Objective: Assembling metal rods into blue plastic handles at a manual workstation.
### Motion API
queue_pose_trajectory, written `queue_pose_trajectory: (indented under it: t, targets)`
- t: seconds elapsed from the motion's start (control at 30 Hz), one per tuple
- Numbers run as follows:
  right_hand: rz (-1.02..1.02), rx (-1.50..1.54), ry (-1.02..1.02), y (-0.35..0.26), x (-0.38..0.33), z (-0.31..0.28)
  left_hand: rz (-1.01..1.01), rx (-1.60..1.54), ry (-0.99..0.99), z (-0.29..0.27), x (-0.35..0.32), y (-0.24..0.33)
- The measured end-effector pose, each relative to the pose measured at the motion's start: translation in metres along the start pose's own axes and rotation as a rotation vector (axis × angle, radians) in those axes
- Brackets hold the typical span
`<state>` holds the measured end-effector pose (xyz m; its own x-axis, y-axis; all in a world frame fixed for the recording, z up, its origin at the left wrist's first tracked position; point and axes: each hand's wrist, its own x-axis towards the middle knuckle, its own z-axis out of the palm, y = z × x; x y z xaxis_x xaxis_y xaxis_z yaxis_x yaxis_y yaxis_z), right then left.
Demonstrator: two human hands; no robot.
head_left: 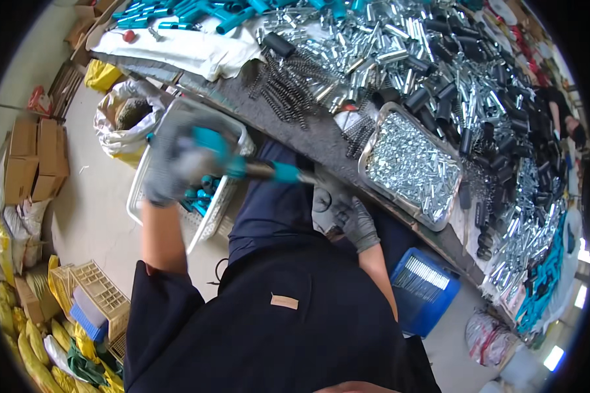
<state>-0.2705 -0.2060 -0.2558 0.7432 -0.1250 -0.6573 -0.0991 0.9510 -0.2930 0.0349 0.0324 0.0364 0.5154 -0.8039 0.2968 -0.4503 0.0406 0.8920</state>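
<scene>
My left hand [180, 160], in a grey work glove, is wrapped round the thick teal end of a teal and metal tube-shaped tool [262, 170]. Motion smears both the hand and that end. The tool's thin metal end points right, toward my right hand [357, 226], which is also gloved in grey. My right fingers are curled in front of the bench edge, close to the tool's tip. What they hold is too small and blurred to make out. Under my left hand stands a white plastic basket [213, 226] with teal parts [200, 196] in it.
A dark workbench [233, 92] carries heaped metal tubes [400, 39], springs [285, 92] and black sleeves [442, 98]. A tray of small metal pieces [410, 164] sits at its near edge. A blue bin [426, 291] stands right of my legs, cardboard boxes [36, 160] far left.
</scene>
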Motion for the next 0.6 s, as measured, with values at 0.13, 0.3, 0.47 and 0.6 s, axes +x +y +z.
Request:
queue_pose_trajectory:
  t: [0.13, 0.3, 0.47, 0.6]
  targets:
    - [-0.063, -0.037, 0.228, -0.017, -0.039, -0.046, -0.050, -0.028, 0.162, -0.046, 0.001, 0.005]
    - [-0.043, -0.043, 0.241, -0.009, -0.050, -0.067, -0.504, 0.391, 0.111, -0.064, 0.018, -0.108]
    - [-0.167, -0.275, 0.345, -0.017, -0.080, -0.047, -0.445, 1.227, -0.275, -0.036, -0.081, -0.386]
    - [-0.204, -0.443, 0.170, -0.045, -0.135, -0.004, -0.801, 1.008, -0.341, -0.002, -0.169, -0.423]
